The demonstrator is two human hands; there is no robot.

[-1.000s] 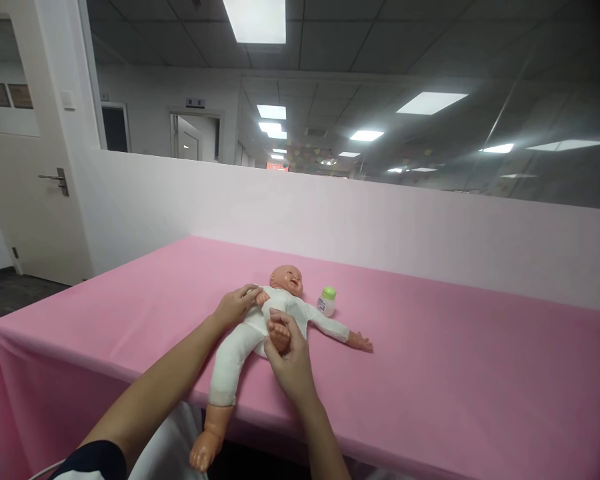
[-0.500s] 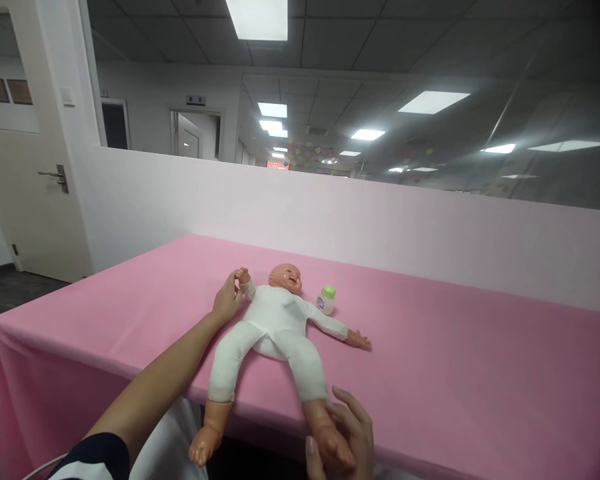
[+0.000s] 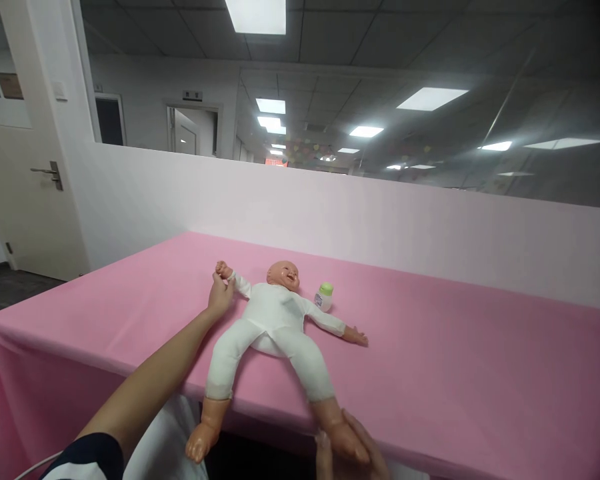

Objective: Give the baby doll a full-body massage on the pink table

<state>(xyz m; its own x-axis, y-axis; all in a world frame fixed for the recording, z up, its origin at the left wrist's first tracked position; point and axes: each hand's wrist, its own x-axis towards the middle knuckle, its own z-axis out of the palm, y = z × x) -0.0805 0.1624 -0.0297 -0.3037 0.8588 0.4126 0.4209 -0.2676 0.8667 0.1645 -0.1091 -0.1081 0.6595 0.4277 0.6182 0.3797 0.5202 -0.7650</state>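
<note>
A baby doll (image 3: 275,310) in a white cloth body lies on its back on the pink-covered table (image 3: 455,360). Its head points to the far side, and its feet hang past the near edge. My left hand (image 3: 221,293) is closed on the doll's hand at the far left, with that arm stretched outward. Down at the front, my right hand (image 3: 365,453) cups the doll's foot on the right, thumb on one side and fingers on the other. Beside the doll's head stands a small clear bottle (image 3: 324,297) with a green cap.
A white low wall (image 3: 380,220) with a window above it runs behind the table. At the left is a cream door (image 3: 35,200) with a metal handle. The cloth hangs over the table's front edge.
My left hand has drawn the doll's hand outward to the left, straightening that arm. My right hand and the doll's foot have shifted slightly right. The view has moved a little.
</note>
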